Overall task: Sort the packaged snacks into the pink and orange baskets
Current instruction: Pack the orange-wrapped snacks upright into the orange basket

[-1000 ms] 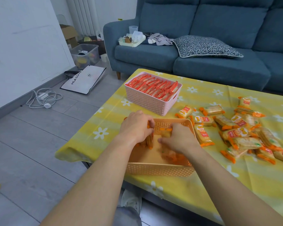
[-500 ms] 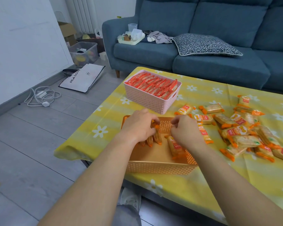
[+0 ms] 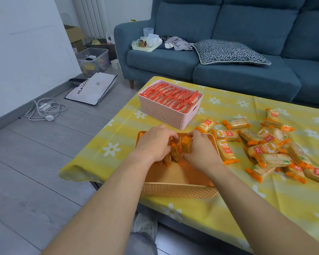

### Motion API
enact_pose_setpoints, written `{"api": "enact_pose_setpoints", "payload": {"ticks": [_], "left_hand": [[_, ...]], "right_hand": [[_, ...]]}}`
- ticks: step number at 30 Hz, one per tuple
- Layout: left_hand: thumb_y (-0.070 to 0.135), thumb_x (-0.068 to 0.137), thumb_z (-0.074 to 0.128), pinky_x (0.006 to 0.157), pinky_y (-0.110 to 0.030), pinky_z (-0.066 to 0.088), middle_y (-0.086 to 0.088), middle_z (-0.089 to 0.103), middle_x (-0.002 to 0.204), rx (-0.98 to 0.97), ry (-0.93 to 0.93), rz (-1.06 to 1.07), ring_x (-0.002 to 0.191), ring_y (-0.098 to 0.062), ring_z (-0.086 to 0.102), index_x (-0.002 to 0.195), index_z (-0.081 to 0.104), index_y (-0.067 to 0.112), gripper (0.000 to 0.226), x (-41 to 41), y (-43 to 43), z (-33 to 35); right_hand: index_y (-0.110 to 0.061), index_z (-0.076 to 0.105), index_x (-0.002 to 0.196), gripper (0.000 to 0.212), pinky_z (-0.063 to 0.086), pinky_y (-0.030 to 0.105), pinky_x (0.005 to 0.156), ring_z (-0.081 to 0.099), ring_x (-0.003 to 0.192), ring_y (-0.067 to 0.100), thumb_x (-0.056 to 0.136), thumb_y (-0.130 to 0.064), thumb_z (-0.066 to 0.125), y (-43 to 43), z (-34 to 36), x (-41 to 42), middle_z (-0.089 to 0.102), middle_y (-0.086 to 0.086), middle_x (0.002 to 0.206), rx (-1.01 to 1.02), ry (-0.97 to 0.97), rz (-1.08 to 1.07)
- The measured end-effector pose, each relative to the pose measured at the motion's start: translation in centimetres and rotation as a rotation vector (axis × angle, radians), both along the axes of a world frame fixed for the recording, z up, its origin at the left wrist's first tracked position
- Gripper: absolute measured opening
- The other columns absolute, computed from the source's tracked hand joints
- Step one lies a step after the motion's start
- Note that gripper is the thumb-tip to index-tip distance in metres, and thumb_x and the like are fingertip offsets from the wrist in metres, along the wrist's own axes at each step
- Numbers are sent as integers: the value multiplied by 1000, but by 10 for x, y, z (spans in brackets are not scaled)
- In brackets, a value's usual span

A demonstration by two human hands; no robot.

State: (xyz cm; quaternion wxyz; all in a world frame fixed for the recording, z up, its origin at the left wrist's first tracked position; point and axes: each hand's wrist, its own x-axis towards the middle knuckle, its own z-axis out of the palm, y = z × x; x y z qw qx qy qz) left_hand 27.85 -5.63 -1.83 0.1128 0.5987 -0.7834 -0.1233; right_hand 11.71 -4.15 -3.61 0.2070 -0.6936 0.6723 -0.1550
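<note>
Perforated matt plastic pink basket (image 3: 166, 115) and orange basket (image 3: 179, 190), glossy film snack packs (image 3: 226, 150), smooth printed tablecloth (image 3: 247, 199), woven-fabric sofa (image 3: 238, 52).

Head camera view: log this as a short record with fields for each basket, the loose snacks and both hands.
pink basket: far side, filled with red packs in rows
orange basket: near edge, few orange packs on edge at its far end
left hand: grips those packs from the left
right hand: grips them from the right
loose packs: scattered on yellow tablecloth, right of the baskets
</note>
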Motion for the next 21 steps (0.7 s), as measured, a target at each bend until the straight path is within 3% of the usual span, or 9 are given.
{"api": "enact_pose_setpoints", "payload": {"ticks": [4, 10, 13, 16, 19, 21], "left_hand": [[19, 83, 70, 76, -33, 47, 9, 53, 104, 17, 25, 12, 105, -22, 59, 113, 64, 39, 37, -3, 1, 3], [28, 78, 66, 74, -38, 50, 10, 56, 99, -17, 178, 125, 92, -20, 57, 100, 44, 31, 31, -24, 14, 33], [24, 80, 63, 75, -39, 49, 9, 55, 101, -52, 276, 52, 94, -19, 55, 98, 45, 30, 26, -54, 29, 48], [22, 82, 59, 80, -41, 49, 6, 57, 104, -80, 304, -67, 98, -22, 56, 93, 49, 30, 17, -99, 40, 50], [18, 89, 55, 89, -43, 48, -3, 59, 116, -50, 291, -184, 110, -29, 58, 105, 58, 23, 17, -156, 50, 39], [13, 91, 55, 97, -44, 43, -9, 55, 126, 11, 182, -188, 119, -33, 55, 121, 57, 15, 31, -192, 55, 22]], "right_hand": [[-16, 47, 124, 57, 48, 43, 89, 57, 112, 36, 74, -8, 75, -4, -4, 6, 50, 11, 123, -80, -45, 29], [-13, 53, 123, 48, 52, 39, 80, 65, 97, 31, 77, -5, 62, -2, -1, -2, 66, 14, 107, -101, -108, 32], [-16, 63, 118, 45, 48, 35, 74, 65, 100, 30, 75, -5, 60, 13, 14, -26, 69, 11, 105, -153, -67, 47], [-17, 70, 99, 30, 43, 32, 66, 66, 92, 29, 75, -5, 58, 32, 41, -68, 73, 7, 94, -219, -92, 34], [-22, 65, 81, 19, 45, 31, 67, 65, 80, 22, 76, -5, 60, 47, 57, -129, 71, -2, 82, -215, -77, -58], [-25, 68, 90, 24, 45, 28, 72, 63, 81, 15, 80, -6, 59, 53, 49, -173, 70, -7, 89, -165, -21, -150]]}}
